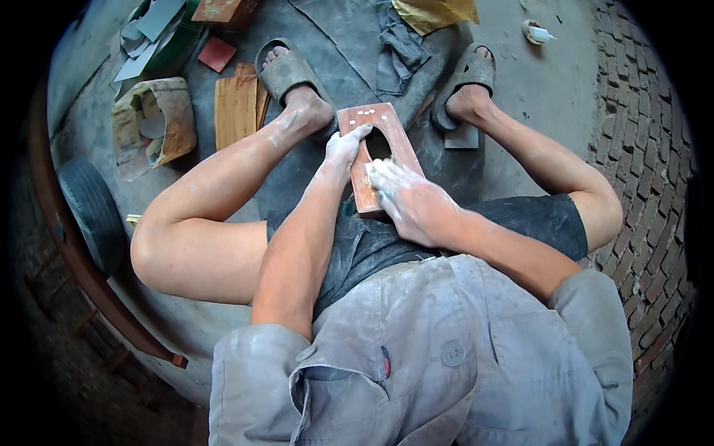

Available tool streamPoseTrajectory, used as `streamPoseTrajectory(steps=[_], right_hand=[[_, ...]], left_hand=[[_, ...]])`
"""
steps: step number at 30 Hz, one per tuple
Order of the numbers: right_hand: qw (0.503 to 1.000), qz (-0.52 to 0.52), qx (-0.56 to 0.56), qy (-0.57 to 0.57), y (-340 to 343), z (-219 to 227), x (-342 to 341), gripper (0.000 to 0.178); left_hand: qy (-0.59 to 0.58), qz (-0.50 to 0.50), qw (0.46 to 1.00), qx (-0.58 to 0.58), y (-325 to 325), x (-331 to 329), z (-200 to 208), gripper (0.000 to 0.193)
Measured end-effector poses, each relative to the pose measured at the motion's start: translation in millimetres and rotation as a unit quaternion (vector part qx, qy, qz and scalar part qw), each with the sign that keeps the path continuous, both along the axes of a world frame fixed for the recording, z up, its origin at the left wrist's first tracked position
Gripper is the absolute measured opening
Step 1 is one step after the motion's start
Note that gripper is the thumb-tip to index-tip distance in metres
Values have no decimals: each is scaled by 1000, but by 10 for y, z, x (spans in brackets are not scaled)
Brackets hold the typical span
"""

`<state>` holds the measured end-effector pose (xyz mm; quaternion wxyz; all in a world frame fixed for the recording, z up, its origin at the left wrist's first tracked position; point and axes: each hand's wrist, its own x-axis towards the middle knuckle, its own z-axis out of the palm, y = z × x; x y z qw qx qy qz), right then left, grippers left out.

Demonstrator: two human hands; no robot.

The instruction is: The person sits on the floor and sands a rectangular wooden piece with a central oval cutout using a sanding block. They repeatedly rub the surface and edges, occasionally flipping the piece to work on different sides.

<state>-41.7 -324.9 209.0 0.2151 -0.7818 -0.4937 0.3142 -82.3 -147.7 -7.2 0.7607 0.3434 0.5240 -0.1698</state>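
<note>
A reddish-brown wooden box [402,141] with a large oval hole in its top and several small white dots near its far end stands over my lap, between my knees. My left hand [343,148], coated in white dust, grips its left side, with the thumb on top beside the hole. Also dusted white, my right hand [407,195] presses its fingers together on the near part of the top. A small pale, yellowish edge shows at those fingertips; what it belongs to is mostly hidden under them.
A dark mat [327,59] lies under my sandalled feet. To the left are wooden boards [236,111], a red square block [216,54], an open sack [182,119] and a tyre [93,215]. A grey cloth [400,52] and a white bottle [541,34] lie ahead.
</note>
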Motion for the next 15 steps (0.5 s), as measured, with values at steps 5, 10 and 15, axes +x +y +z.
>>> streamPoseTrajectory(steps=[5,10,15], right_hand=[[997,-28,64,-17,-61,149,-139,39],[999,25,23,29,230,-368,149,19],[993,-100,60,11,37,149,276,55]], left_hand=[[19,-19,999,20,8,144,237,55],[13,-50,998,35,19,28,41,52],[-12,5,1000,-10,-15,60,45,40]])
